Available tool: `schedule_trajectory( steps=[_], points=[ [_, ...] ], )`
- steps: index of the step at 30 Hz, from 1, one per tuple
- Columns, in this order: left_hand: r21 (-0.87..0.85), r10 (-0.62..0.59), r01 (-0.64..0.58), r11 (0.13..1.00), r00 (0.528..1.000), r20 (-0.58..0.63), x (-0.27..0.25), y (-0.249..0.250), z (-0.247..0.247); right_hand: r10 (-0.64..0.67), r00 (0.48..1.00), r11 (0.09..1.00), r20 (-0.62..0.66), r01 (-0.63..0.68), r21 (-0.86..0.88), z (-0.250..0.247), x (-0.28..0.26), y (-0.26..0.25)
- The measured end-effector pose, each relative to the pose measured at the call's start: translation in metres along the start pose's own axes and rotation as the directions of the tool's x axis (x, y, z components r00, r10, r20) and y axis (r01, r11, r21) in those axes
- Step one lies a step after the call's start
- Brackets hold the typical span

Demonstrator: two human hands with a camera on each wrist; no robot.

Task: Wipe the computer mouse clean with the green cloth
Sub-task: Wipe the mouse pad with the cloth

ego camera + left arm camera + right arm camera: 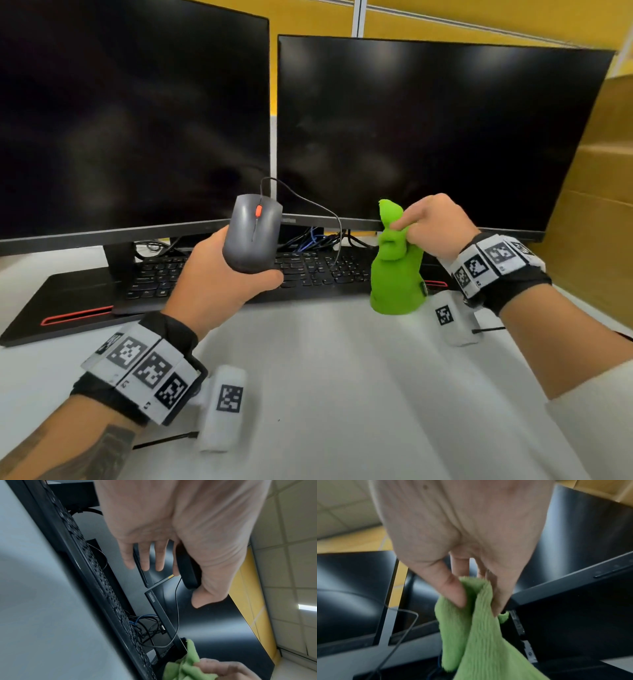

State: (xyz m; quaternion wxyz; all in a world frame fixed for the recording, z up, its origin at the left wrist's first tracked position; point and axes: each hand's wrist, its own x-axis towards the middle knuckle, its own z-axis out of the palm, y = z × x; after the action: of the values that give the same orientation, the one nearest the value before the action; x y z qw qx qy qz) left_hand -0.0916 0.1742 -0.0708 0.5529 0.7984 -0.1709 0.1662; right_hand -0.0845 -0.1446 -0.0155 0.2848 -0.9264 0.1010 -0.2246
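Observation:
My left hand (219, 277) holds a dark grey wired mouse (251, 234) with an orange scroll wheel up above the keyboard, thumb under its rear edge. In the left wrist view the mouse (187, 569) lies between the thumb and the fingers (145, 558). To the right, my right hand (435, 228) pinches the bunched green cloth (395, 270), which hangs down toward the desk. In the right wrist view the thumb and fingers clamp a fold of the cloth (481, 628). Mouse and cloth are apart, with a gap between them.
Two dark monitors (428, 133) stand side by side behind a black keyboard (308, 270) on a white desk (342, 377). The mouse cable (322, 209) loops back over the keyboard. Tangled cables lie under the monitors. A yellow partition rises on the right.

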Motion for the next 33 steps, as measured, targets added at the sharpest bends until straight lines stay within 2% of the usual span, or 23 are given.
schedule_trajectory(
  steps=[2,4,6,7,12,15,18,23,26,29,31,33],
  points=[
    [-0.012,-0.008,0.008,1.000,1.000,0.009,0.000,-0.001,0.000,0.017,0.981,0.992,0.193,0.008,-0.128,0.008,0.003,0.003],
    [-0.012,-0.014,0.015,1.000,1.000,0.018,0.000,-0.001,0.000,0.053,0.920,0.953,0.389,0.070,-0.295,0.015,0.001,0.001],
    [-0.005,-0.015,0.015,1.000,1.000,0.023,-0.001,0.000,0.000,0.117,0.852,0.885,0.510,0.143,-0.442,0.022,-0.001,0.000],
    [0.002,-0.013,0.013,1.000,1.000,0.024,-0.001,0.001,0.000,0.144,0.835,0.857,0.530,0.163,-0.489,0.025,-0.002,0.002],
    [0.002,0.003,-0.003,1.000,1.000,0.026,-0.001,-0.001,0.000,0.211,0.839,0.799,0.502,0.148,-0.583,0.037,0.004,0.028],
    [-0.001,0.004,-0.004,1.000,1.000,0.029,0.000,-0.002,0.000,0.137,0.893,0.806,0.429,0.151,-0.572,0.041,0.006,0.038],
    [-0.001,0.002,-0.002,1.000,0.999,0.032,0.001,-0.003,0.000,0.100,0.944,0.862,0.314,0.075,-0.501,0.041,0.009,0.041],
    [-0.001,-0.002,0.002,1.000,0.999,0.041,0.001,-0.004,0.000,0.014,0.979,0.887,0.205,0.083,-0.454,0.034,0.007,0.038],
    [0.004,-0.002,0.002,1.000,0.999,0.041,0.002,-0.005,0.001,-0.021,0.969,0.825,0.244,0.155,-0.543,0.036,0.005,0.035],
    [0.014,-0.010,0.010,1.000,0.999,0.038,0.003,-0.007,0.000,-0.030,0.939,0.748,0.343,0.249,-0.615,0.039,0.003,0.030],
    [0.014,-0.019,0.018,1.000,0.999,0.041,0.003,-0.008,0.000,0.019,0.893,0.753,0.449,0.283,-0.594,0.043,0.006,0.026],
    [0.019,-0.025,0.025,1.000,0.999,0.045,0.003,-0.008,0.000,0.099,0.864,0.782,0.494,0.240,-0.575,0.050,0.008,0.022]
  ],
)
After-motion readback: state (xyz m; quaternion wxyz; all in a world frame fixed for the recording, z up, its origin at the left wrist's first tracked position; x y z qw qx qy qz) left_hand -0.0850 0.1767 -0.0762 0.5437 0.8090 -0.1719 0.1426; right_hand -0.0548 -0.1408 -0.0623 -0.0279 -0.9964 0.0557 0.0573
